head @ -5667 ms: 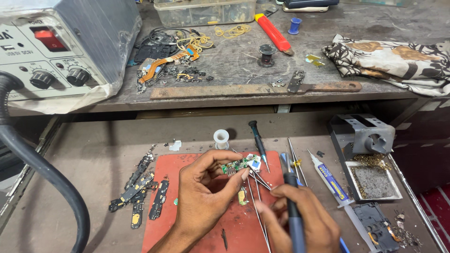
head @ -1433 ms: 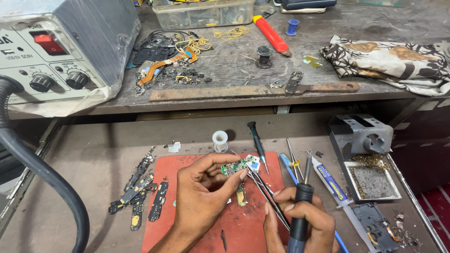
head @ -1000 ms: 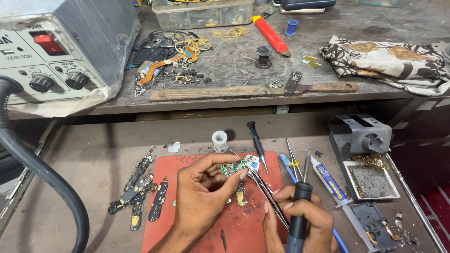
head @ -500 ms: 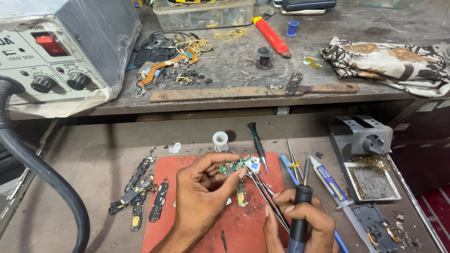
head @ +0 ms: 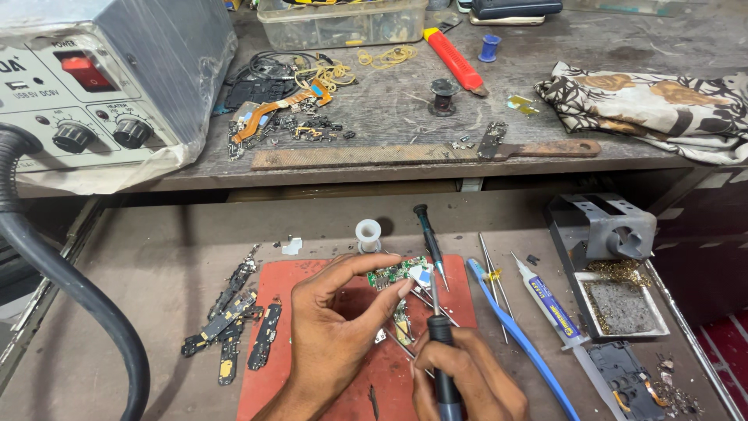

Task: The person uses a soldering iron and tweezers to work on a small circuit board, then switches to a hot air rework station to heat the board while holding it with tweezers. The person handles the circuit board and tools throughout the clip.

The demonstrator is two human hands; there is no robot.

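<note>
A small green circuit board point(head: 396, 273) sat pinched in the left hand point(head: 335, 335) fingers above the red rubber mat point(head: 273, 366) on the desk; the right hand point(head: 463, 378) clenched a dark-handled soldering iron point(head: 438, 343), tip at the board, blue tweezers point(head: 522, 339) lying just beside

electronics repair workshop, soldering station point(head: 101, 93), circuit boards point(head: 234, 320)

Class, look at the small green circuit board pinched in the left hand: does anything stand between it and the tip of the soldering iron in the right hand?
Nothing visible does. The left hand holds the small green circuit board clear above the red mat; the black-handled soldering iron in the right hand points straight up at it.
</note>
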